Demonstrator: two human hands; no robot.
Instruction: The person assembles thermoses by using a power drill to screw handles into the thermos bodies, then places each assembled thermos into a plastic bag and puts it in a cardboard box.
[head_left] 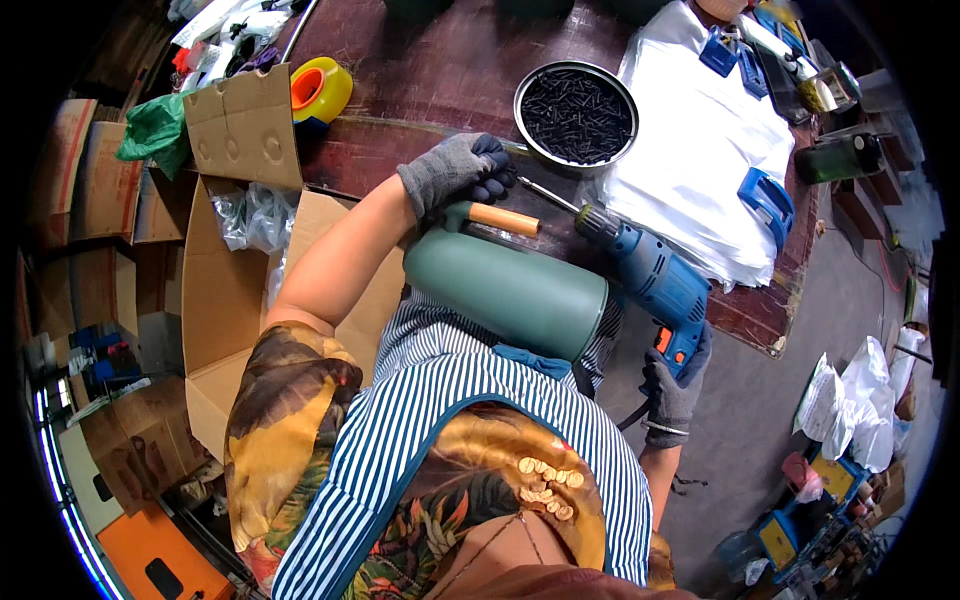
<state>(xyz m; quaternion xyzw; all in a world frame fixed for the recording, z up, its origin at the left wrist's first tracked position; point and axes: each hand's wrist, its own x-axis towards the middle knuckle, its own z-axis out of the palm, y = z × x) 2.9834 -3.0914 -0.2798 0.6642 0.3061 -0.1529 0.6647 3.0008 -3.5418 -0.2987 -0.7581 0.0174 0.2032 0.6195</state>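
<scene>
Against the lap, gloved fingers [480, 165] grip green flask [505, 292].

Green flask [505, 292] with wooden handle [503, 218], lying on its side at centre; blue electric drill [655, 283] at 3 o'clock, bit pointing toward 10 o'clock.
</scene>
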